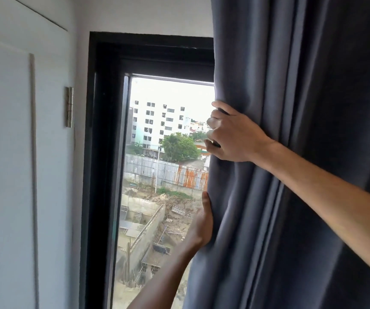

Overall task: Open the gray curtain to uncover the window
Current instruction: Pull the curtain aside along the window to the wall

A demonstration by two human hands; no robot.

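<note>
So the gray curtain edge is bunched in a closed right hand grip, ready for dragging aside. Lower down, it's clasped by the left hand, so the window gets uncovered evenly.

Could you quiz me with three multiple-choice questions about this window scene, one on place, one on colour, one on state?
1. Where is the right hand on the curtain?
A. above the left hand
B. below it
C. off the curtain

2. What colour is the window frame?
A. white
B. black
C. red

3. How does the curtain stand?
A. fully shut
B. fully drawn aside
C. partly open

Answers:
1 A, it grips the edge higher up.
2 B, the frame is dark against pale walls.
3 C, only the left strip of glass shows.
</note>
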